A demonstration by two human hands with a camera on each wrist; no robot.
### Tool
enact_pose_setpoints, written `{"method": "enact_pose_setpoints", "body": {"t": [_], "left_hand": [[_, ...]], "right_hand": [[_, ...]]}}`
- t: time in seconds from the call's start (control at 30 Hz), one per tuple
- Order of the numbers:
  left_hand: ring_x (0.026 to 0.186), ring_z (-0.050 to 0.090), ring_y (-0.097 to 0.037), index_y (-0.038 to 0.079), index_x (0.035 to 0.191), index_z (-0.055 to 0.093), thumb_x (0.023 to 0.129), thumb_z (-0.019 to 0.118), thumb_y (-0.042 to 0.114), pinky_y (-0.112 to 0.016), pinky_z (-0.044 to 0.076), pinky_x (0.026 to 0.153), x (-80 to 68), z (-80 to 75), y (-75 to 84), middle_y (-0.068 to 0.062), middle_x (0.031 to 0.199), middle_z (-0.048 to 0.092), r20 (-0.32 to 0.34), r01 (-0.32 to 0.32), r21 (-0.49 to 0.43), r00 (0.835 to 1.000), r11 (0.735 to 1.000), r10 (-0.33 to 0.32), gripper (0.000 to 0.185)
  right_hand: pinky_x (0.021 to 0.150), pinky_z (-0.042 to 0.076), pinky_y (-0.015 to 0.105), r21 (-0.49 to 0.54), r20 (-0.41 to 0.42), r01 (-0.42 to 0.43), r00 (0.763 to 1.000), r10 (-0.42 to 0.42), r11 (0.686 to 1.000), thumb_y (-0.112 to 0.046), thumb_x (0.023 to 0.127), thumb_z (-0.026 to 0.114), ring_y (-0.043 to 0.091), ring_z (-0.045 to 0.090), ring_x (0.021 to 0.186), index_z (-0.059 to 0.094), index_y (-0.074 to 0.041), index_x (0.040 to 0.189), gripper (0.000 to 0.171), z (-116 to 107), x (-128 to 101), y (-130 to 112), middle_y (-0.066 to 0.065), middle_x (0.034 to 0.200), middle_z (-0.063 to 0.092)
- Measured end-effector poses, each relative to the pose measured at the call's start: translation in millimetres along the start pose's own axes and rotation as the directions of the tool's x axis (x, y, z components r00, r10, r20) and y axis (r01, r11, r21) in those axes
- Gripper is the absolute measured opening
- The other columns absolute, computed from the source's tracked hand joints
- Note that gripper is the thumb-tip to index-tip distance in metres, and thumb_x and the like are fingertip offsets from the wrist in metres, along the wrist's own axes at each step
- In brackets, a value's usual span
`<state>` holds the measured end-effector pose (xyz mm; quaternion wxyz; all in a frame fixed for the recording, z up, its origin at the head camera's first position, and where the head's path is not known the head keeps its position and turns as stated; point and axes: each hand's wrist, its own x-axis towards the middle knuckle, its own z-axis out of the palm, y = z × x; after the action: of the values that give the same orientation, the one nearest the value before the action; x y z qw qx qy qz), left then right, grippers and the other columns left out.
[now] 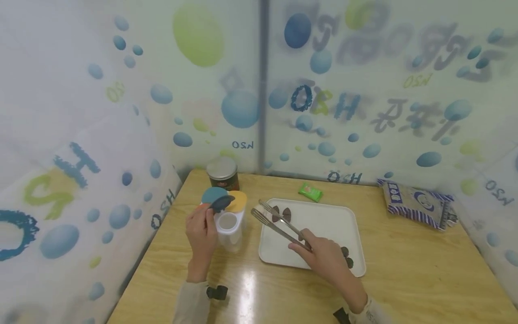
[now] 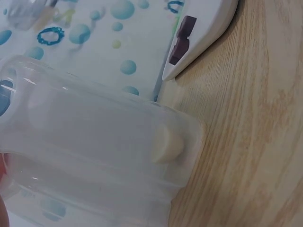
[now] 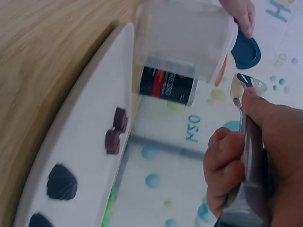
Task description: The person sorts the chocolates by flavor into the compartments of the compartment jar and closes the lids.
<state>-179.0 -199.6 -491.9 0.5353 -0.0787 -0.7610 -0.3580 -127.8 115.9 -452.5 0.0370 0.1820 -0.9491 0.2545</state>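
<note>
My left hand (image 1: 201, 231) pinches the dark blue flip lid (image 1: 221, 203) of a clear plastic container (image 1: 230, 238) and holds it raised over a round opening. Teal (image 1: 214, 195) and yellow (image 1: 238, 201) lids cover other compartments. Through the wall, in the left wrist view, a pale cream piece (image 2: 168, 144) shows at the container's bottom. My right hand (image 1: 325, 256) grips metal tongs (image 1: 279, 229), their tips apart and pointing toward the container. Below the tongs, a white tray (image 1: 328, 216) carries several dark brown pieces (image 1: 286, 214), some partly hidden by the hand.
Behind the container stands a dark tin (image 1: 222, 173) with a silver lid. A green packet (image 1: 310, 192) lies beyond the tray. At the back right is a blue-and-white striped bag (image 1: 417, 204). Printed sheeting (image 1: 218, 153) rises along the wooden table's (image 1: 404, 274) back and sides.
</note>
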Motion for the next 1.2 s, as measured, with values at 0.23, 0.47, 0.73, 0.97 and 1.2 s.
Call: {"method": "enact_pose_setpoints", "body": {"t": [0.23, 0.47, 0.73, 0.97, 1.2], "left_hand": [[0.076, 0.066, -0.033, -0.005, 0.087, 0.067, 0.092, 0.057, -0.003, -0.042, 0.045, 0.082, 0.4, 1.0, 1.9, -0.018, 0.081, 0.07, 0.004, 0.013, -0.012, 1.0, 1.0, -0.013, 0.011], [0.068, 0.061, -0.029, -0.005, 0.084, 0.066, 0.093, 0.056, -0.002, -0.04, 0.043, 0.079, 1.0, 2.4, 2.3, -0.017, 0.076, 0.067, 0.003, -0.001, -0.032, 1.0, 0.999, 0.002, 0.013], [0.074, 0.064, -0.032, -0.005, 0.086, 0.066, 0.092, 0.056, -0.003, -0.044, 0.044, 0.079, 1.4, 1.8, 2.6, -0.017, 0.078, 0.068, 0.0, -0.003, -0.036, 1.0, 0.999, 0.003, 0.012], [0.073, 0.064, -0.032, -0.005, 0.087, 0.067, 0.092, 0.057, -0.003, -0.044, 0.044, 0.081, 0.9, 1.1, 1.4, -0.017, 0.078, 0.068, -0.004, 0.004, -0.032, 1.0, 0.999, -0.005, 0.011], [0.074, 0.064, -0.032, -0.006, 0.088, 0.066, 0.093, 0.056, -0.001, -0.042, 0.044, 0.082, -0.6, -0.7, 1.1, -0.018, 0.079, 0.068, 0.003, 0.024, -0.019, 1.0, 1.0, -0.024, 0.012]], "right_hand": [[0.044, 0.025, 0.02, 0.023, 0.016, 0.092, 0.996, -0.093, 0.995, -0.052, 0.094, 0.06, -0.001, 0.03, 0.047, 0.05, -0.024, 0.09, 0.03, 15, 14, -30, -0.017, 0.056, 0.033], [0.045, 0.031, 0.021, 0.037, 0.048, 0.09, 0.995, -0.092, 0.995, -0.057, 0.091, 0.06, 0.001, 0.037, 0.048, 0.052, -0.021, 0.095, 0.037, 22, 20, -46, -0.017, 0.059, 0.041], [0.048, 0.037, 0.023, 0.09, 0.084, -0.042, 0.996, 0.034, 0.995, -0.067, 0.085, 0.064, 0.003, 0.043, 0.051, 0.058, -0.02, 0.106, 0.052, 21, 17, -43, -0.015, 0.064, 0.049], [0.049, 0.038, 0.022, 0.083, 0.065, -0.073, 0.996, 0.067, 0.994, -0.065, 0.083, 0.066, 0.002, 0.044, 0.052, 0.059, -0.02, 0.107, 0.052, 18, 13, -35, -0.016, 0.064, 0.05], [0.05, 0.038, 0.022, 0.089, 0.05, -0.089, 0.995, 0.085, 0.992, -0.062, 0.084, 0.068, 0.002, 0.044, 0.052, 0.06, -0.016, 0.11, 0.054, 16, 11, -25, -0.015, 0.064, 0.05]]}}
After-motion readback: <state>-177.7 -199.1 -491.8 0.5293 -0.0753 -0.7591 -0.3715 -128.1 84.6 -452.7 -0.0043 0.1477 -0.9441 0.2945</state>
